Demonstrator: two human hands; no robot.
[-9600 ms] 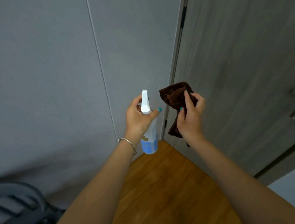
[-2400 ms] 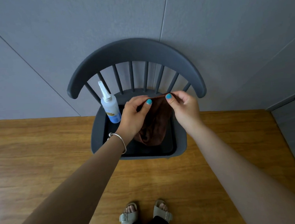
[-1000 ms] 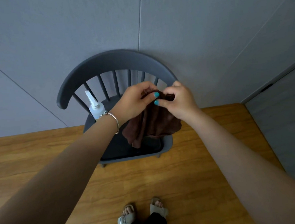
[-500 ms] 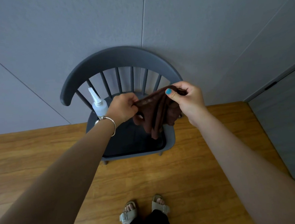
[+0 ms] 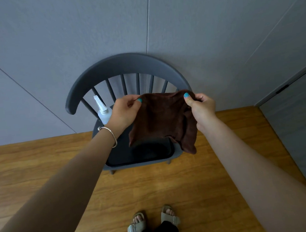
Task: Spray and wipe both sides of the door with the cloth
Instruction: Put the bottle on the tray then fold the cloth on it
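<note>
A: Status?

B: L hand point(image 5: 123, 113) and R hand point(image 5: 200, 105) each pinch a top corner of the brown cloth point(image 5: 162, 120), held spread above the chair point(image 5: 124, 66) seat. Spray bottle point(image 5: 102, 111) stands on the seat at 9 o'clock of the cloth.

A: Tips?

B: Keep the top edge taut, fold evenly for a flat wiping pad.

A: Unclear?

B: Bottle's lower half is behind my L wrist. Door point(image 5: 295, 123) at 3 o'clock is cut off; can't judge its surface.

Dark brown cloth point(image 5: 162, 118), dark grey chair point(image 5: 124, 65), white-capped clear spray bottle point(image 5: 103, 112), wood-grain orange-brown floor point(image 5: 172, 184), grey panelled wall point(image 5: 69, 40), teal nail polish, silver bracelet point(image 5: 111, 135)
</note>
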